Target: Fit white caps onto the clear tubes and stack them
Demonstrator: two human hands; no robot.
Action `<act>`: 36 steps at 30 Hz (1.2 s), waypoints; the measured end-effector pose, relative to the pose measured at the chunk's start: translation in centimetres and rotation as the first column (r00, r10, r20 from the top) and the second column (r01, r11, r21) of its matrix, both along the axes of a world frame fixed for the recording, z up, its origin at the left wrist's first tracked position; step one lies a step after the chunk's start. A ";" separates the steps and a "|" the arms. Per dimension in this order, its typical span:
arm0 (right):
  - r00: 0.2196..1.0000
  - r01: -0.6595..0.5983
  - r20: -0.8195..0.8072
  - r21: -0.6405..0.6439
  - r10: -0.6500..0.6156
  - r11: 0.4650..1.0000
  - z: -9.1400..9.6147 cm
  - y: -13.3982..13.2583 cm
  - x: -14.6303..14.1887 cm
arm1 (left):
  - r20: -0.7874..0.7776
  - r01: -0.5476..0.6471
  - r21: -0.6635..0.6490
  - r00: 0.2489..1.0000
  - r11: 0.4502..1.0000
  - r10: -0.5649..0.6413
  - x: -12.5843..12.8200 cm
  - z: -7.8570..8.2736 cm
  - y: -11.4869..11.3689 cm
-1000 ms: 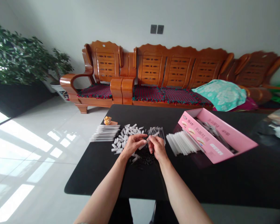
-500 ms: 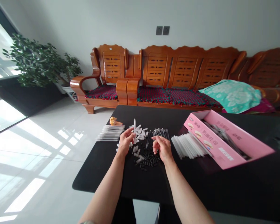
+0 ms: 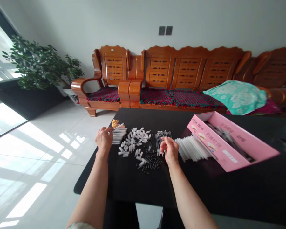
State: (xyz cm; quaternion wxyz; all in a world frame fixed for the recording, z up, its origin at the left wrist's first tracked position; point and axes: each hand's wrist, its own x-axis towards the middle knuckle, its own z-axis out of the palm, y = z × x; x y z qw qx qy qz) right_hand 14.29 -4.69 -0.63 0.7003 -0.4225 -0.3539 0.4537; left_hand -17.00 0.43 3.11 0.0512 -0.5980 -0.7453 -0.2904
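Observation:
My left hand (image 3: 104, 138) is closed on a white pen (image 3: 117, 127), holding it over the row of finished white pens (image 3: 119, 135) at the table's left edge. My right hand (image 3: 169, 147) hovers with its fingers curled by the bunch of thin clear refills (image 3: 162, 136); I cannot make out anything in them. Between my hands lie a heap of white caps (image 3: 133, 140) and a heap of small black parts (image 3: 152, 161). A row of white barrels (image 3: 193, 148) lies to the right of my right hand.
All of it lies on a black table (image 3: 205, 190). A pink cardboard box (image 3: 228, 149) with dark parts inside sits at the right. A small orange figurine (image 3: 114, 123) stands behind the finished pens. Wooden sofas (image 3: 181, 73), a teal cushion and a potted plant (image 3: 38, 65) are beyond.
My left hand carried the white pen from the middle of the table out to the left, over the row of pens. My right hand moved slightly toward the refills.

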 end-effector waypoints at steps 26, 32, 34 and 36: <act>0.054 0.610 0.998 -0.066 0.041 0.789 -0.1 0.1 6.4 | 0.161 0.451 0.137 0.869 0.882 -0.469 11.8 -3.7 -3.3; 0.064 0.622 0.995 -0.100 0.077 0.776 -0.5 0.1 6.9 | 0.155 0.438 0.126 0.877 0.890 -0.454 11.5 -3.8 -3.3; 0.079 0.620 0.992 -0.124 0.097 0.775 0.0 0.0 6.9 | 0.153 0.451 0.116 0.872 0.885 -0.464 11.6 -3.8 -3.4; 0.134 0.601 0.990 -0.111 0.037 0.791 0.6 0.0 6.6 | 0.161 0.461 0.100 0.867 0.881 -0.472 11.8 -3.8 -3.6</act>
